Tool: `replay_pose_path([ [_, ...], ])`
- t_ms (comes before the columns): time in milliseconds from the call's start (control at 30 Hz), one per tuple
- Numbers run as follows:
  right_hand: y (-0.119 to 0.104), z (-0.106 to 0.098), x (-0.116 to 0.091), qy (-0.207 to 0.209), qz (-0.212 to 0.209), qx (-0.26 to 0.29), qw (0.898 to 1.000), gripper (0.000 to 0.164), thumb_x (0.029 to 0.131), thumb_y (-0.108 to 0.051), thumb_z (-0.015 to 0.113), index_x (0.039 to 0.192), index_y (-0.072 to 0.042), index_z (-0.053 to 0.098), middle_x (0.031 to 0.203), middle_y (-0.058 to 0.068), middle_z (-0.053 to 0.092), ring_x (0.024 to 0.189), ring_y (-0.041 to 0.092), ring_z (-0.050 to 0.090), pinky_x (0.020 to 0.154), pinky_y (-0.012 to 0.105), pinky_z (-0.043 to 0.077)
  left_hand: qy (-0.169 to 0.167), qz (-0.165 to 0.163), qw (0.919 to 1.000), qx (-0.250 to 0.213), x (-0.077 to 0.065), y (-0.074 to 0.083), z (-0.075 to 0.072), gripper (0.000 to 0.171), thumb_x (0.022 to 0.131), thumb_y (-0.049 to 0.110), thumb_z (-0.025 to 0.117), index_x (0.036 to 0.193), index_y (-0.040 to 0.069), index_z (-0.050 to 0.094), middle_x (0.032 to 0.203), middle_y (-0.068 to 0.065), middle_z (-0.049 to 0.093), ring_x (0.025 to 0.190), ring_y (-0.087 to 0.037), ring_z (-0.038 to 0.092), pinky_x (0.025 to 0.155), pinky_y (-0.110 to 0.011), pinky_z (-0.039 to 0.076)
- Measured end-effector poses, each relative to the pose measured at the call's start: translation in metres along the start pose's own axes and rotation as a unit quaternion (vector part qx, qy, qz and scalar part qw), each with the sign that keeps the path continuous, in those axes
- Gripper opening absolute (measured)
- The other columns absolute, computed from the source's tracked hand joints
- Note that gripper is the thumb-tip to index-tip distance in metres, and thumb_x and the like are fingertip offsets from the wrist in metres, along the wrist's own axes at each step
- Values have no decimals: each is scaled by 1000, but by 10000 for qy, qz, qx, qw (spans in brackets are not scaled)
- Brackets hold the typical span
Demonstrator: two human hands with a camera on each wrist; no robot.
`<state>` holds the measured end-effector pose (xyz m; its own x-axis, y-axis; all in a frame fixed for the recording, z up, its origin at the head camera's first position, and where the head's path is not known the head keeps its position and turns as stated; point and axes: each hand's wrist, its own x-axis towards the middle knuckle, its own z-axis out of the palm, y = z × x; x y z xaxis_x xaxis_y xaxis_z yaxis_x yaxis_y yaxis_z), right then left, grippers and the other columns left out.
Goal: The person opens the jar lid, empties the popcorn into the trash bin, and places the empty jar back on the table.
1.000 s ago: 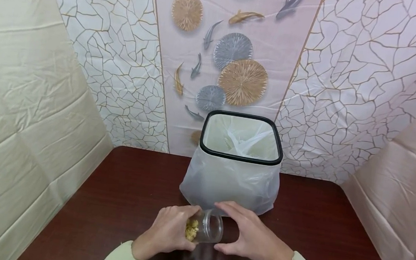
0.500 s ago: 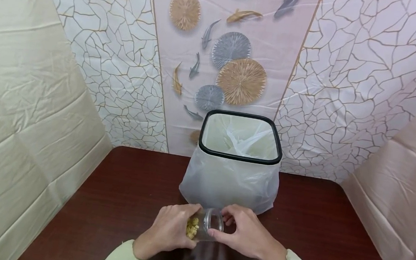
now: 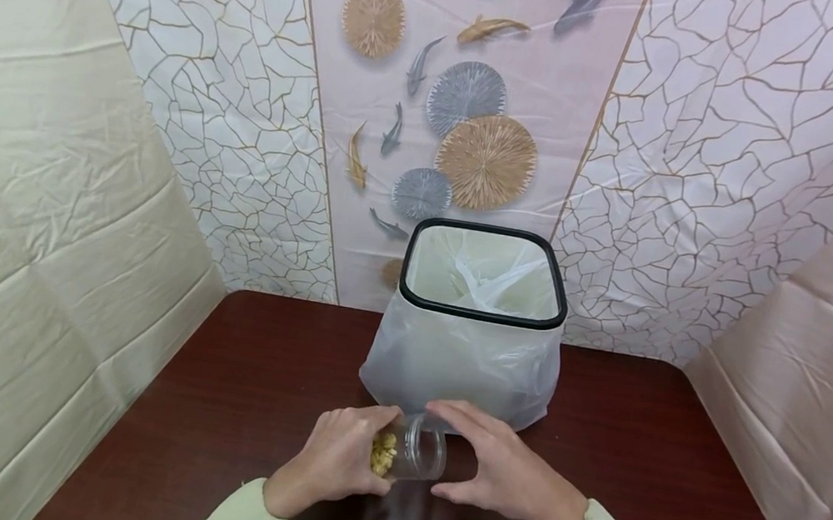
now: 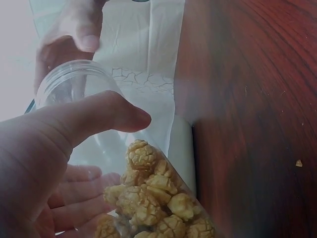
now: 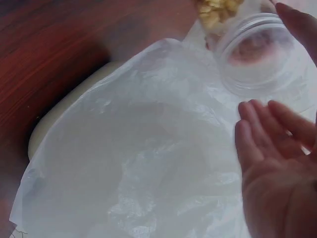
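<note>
Jar (image 3: pixel 419 454): clear plastic, lying on its side above the dark wood surface (image 3: pixel 238 393), just in front of the bin. No label, brand or writing readable on it in any view. Mouth is uncapped and faces the person's right.

Left hand (image 3: pixel 336 466) grips the base end, fingers and thumb wrapped round the body; in the left wrist view the thumb (image 4: pixel 99 116) lies across the clear wall. Yellow popcorn-like pieces (image 3: pixel 383 455) are bunched at the base end, against the left palm.

Right hand (image 3: pixel 498 469) sits at the mouth end, fingers straight and loosely spread, cupped around the opening. Right wrist view shows the palm facing the rim (image 5: pixel 257 52) with a gap, fingertips (image 5: pixel 257 116) not gripping. Whether any finger touches the rim: cannot tell.

Bin (image 3: pixel 485 273): squarish, black rim, lined with a translucent white bag (image 3: pixel 459 365) folded over the outside and hanging down to the surface. It stands directly behind the jar, near the hands. Bag skirt fills most of the right wrist view.

One small crumb (image 4: pixel 298 162) on the surface in the left wrist view.

Backdrop: cracked-pattern sheet (image 3: pixel 728 156) with a centre panel of fish and round fan shapes (image 3: pixel 484 163); no text on it. Plain cream sheets (image 3: pixel 44 216) at both sides. Pale green sleeves (image 3: pixel 241 519) on both arms.
</note>
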<state>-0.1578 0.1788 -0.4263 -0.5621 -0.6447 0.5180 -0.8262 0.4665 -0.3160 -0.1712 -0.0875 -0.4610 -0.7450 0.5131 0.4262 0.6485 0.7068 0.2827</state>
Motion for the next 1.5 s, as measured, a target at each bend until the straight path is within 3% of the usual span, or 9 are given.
replay_pose_path([
  [233,-7,-3,5,-82,1554,164,9877,64,87,-57,81,126,-8,70,109,-4,71,98,9,67,87,34,59,-53,-10,10000,16,0,1,-1,69,54,39,97,115,24,69,99,13,75,72,0,60,58,-22,49],
  [467,-10,3,5,-417,1983,483,9781,53,90,-58,77,110,-10,71,91,-4,66,82,8,64,72,24,55,19,84,9999,145,0,3,1,71,53,38,99,115,22,69,98,12,75,72,-2,61,57,-24,49],
  [633,-6,3,5,-572,1563,624,9841,51,91,-54,78,118,-12,69,100,-5,69,90,4,66,80,27,59,3,106,9998,166,1,3,1,72,53,37,99,116,20,70,101,11,75,74,-3,63,57,-25,50],
  [867,-3,-1,2,-493,292,-163,9982,72,79,-38,92,138,-11,60,125,-7,64,111,6,64,94,28,58,-41,89,9999,99,0,3,2,73,55,37,99,119,19,70,103,10,76,78,-4,66,60,-26,53],
  [1000,1,-3,-1,-379,-461,-773,9952,85,73,-30,96,146,-12,55,140,-3,59,123,10,62,101,27,56,-66,94,9999,36,0,3,2,73,56,37,99,121,17,70,105,9,76,79,-4,67,61,-25,54],
  [1067,1,-4,-2,-360,-502,-887,9941,90,73,-33,96,149,-12,54,144,-3,58,127,11,61,104,27,54,-64,99,9999,41,0,2,2,73,56,38,99,121,17,71,105,9,77,79,-4,67,61,-25,54],
  [1233,-5,-4,1,-362,739,-131,9965,76,86,-50,85,145,-9,58,137,-3,64,121,9,65,102,32,57,29,115,9998,165,0,2,1,73,55,39,99,118,20,70,103,10,76,76,-4,66,59,-26,53],
  [1367,-11,1,7,-482,1893,720,9781,53,98,-52,70,126,-6,68,109,-3,71,96,8,70,85,32,61,80,108,9996,232,1,3,1,72,53,39,100,115,21,69,99,10,75,73,-4,63,56,-26,51],
  [1500,-14,5,10,-656,2334,1065,9643,44,98,-51,70,108,-7,70,88,-3,69,75,2,65,69,25,58,38,92,9998,200,1,4,2,71,54,39,100,116,21,69,98,10,75,73,-3,63,56,-26,51],
])
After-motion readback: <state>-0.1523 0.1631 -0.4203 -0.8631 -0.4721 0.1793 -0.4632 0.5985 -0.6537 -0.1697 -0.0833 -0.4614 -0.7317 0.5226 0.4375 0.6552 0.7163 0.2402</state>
